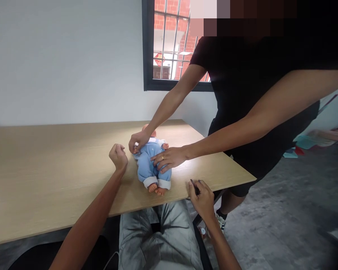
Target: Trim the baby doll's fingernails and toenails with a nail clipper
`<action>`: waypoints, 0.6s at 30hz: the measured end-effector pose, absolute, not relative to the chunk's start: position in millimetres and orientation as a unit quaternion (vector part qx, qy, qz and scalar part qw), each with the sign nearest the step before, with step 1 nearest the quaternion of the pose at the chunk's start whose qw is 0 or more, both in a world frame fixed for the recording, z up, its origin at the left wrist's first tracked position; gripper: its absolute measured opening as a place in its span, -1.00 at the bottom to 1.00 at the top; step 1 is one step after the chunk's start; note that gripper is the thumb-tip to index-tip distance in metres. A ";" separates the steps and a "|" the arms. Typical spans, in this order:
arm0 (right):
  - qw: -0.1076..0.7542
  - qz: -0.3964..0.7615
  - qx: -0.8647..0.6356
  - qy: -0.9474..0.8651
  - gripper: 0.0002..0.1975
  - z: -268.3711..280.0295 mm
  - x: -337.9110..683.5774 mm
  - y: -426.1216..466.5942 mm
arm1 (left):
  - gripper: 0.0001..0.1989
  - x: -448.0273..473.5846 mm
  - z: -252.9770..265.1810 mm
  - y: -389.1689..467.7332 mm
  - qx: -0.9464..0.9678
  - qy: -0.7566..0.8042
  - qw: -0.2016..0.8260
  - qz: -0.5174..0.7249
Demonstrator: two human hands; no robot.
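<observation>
A baby doll (150, 157) in a light blue outfit with white cuffs lies on its back on the wooden table (59, 176), feet towards me. Beside it on the left, my left hand (118, 157) rests in a loose fist, apart from the doll; nothing shows in its fingers. My right hand (202, 197) is closed at the table's front edge, right of the doll's feet. A small dark object (196, 188) shows between its thumb and fingers, too little of it visible to name. Another person's hand (141, 139) is at the doll's arm, and that person's other hand (170, 159) lies on its leg.
The other person (259, 101), in black clothes, leans over the table's right end. Behind is a barred window (171, 45) in a pale wall. My legs (160, 240) are under the table edge. Several coloured things (312, 140) lie on the grey floor at the far right.
</observation>
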State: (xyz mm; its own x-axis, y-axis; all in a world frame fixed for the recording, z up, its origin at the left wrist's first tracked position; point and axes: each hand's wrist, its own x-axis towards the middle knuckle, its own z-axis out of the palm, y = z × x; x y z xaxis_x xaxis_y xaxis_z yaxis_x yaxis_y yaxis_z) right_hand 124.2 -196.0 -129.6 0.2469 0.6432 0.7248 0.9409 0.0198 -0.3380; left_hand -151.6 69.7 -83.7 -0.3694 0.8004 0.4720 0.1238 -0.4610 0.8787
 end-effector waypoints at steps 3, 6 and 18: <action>0.407 -0.183 -0.676 -0.586 -0.78 -129.8 124.2 -195.6 | -0.66 -151.8 -83.0 68.4 0.504 0.457 0.251 0.688; 0.406 -0.183 -0.678 -0.585 -0.77 -129.5 124.2 -195.8 | -0.66 -151.4 -81.8 66.7 0.508 0.452 0.255 0.687; 0.405 -0.188 -0.677 -0.586 -0.77 -127.9 122.3 -196.0 | -0.65 -149.5 -79.0 62.3 0.540 0.431 0.267 0.672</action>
State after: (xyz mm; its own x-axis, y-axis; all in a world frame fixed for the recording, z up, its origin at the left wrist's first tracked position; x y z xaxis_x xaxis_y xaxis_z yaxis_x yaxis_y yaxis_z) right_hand 122.3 -196.0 -127.9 0.2434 0.6403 0.7285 0.9447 0.0135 -0.3275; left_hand -149.5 62.3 -79.0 -0.2751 0.8237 0.4958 0.1066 -0.4863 0.8672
